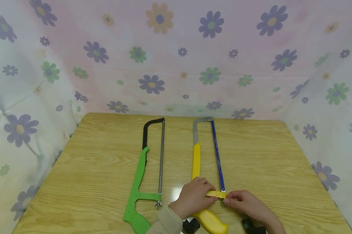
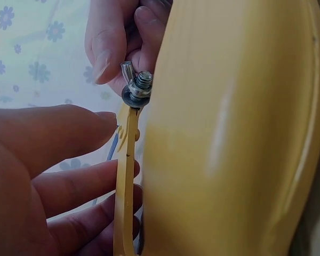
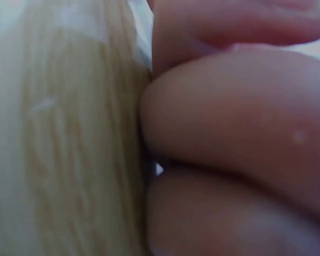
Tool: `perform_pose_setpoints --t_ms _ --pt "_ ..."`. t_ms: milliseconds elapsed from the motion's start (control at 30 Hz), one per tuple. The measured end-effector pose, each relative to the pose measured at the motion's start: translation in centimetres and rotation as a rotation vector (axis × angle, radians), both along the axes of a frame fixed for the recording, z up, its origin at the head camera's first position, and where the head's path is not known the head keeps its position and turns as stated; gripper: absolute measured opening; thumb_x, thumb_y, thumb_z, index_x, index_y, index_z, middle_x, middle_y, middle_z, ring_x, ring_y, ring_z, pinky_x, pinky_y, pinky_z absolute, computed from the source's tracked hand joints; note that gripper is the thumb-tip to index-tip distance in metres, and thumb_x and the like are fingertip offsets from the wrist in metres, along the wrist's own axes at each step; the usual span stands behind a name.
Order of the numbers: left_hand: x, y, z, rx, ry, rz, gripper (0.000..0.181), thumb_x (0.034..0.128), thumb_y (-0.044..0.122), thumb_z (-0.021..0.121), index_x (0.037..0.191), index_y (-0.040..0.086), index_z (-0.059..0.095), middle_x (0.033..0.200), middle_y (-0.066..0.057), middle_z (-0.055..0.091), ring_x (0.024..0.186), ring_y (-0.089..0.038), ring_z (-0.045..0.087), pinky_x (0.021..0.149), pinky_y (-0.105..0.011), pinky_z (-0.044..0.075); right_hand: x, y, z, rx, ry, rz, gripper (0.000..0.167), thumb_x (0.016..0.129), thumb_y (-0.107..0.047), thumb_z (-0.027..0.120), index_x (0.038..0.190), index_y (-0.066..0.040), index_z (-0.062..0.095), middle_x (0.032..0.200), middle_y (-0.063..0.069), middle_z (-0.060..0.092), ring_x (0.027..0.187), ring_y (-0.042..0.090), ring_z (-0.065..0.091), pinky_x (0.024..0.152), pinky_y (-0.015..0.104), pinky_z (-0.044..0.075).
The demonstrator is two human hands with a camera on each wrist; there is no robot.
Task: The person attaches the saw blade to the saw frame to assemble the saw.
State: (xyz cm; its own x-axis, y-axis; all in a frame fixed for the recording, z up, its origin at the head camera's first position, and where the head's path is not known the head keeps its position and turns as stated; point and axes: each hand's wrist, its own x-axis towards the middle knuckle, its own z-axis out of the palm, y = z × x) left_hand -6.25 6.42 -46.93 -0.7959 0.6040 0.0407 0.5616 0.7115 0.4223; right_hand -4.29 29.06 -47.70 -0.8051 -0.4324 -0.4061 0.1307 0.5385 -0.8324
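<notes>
A hacksaw with a yellow handle (image 1: pixel 211 221) and a grey bow lies on the wooden table, its blue blade (image 1: pixel 218 154) on the right side. My left hand (image 1: pixel 193 197) grips its yellow lower crossbar (image 2: pixel 126 186), with the thumb on one side and fingers round the other. At the crossbar's outer end sits a metal wing nut (image 2: pixel 134 92) on a threaded bolt. Curled thumb and fingertips of my right hand (image 1: pixel 247 205) pinch at that wing nut. The exact contact is partly hidden, and the right wrist view is blurred close-up fingers.
A green hacksaw (image 1: pixel 138 175) with a black bow lies to the left, with its own wing nut (image 1: pixel 158 204) at the lower crossbar. Flowered cloth (image 1: pixel 176 65) walls the table (image 1: pixel 91 162) at the back and both sides.
</notes>
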Motion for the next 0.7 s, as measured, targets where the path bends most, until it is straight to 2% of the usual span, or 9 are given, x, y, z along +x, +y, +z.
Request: perform_pose_setpoints --t_ms 367,533,700 --pt "-0.06 -0.09 0.20 -0.008 -0.003 0.000 0.024 0.0828 0.049 0.055 0.097 0.032 0.064 0.090 0.017 0.051 0.081 -0.002 0.044 0.058 -0.018 0.038 -0.04 -0.01 -0.34 0.029 0.028 0.007 0.026 0.087 -0.035 0.055 0.089 -0.011 0.065 0.058 -0.006 0.045 0.046 0.004 0.035 0.042 0.021 0.033" --pt "-0.01 -0.11 0.34 -0.009 -0.009 0.006 0.024 0.0828 0.049 0.055 0.097 0.032 0.064 0.090 0.017 0.051 0.081 -0.002 0.044 0.058 -0.018 0.038 -0.11 0.00 -0.28 0.011 0.023 0.015 0.025 0.088 -0.034 0.054 0.089 -0.012 0.065 0.058 -0.007 0.046 0.046 0.003 0.035 0.042 0.020 0.033" --pt "0.06 -0.04 0.16 -0.014 0.013 0.001 0.024 0.0828 0.050 0.054 0.097 0.033 0.064 0.090 0.017 0.051 0.081 -0.002 0.044 0.058 -0.017 0.038 -0.01 0.06 -0.19 -0.010 0.033 0.033 0.024 0.088 -0.033 0.054 0.090 -0.012 0.066 0.061 -0.006 0.051 0.047 0.002 0.037 0.043 0.020 0.033"
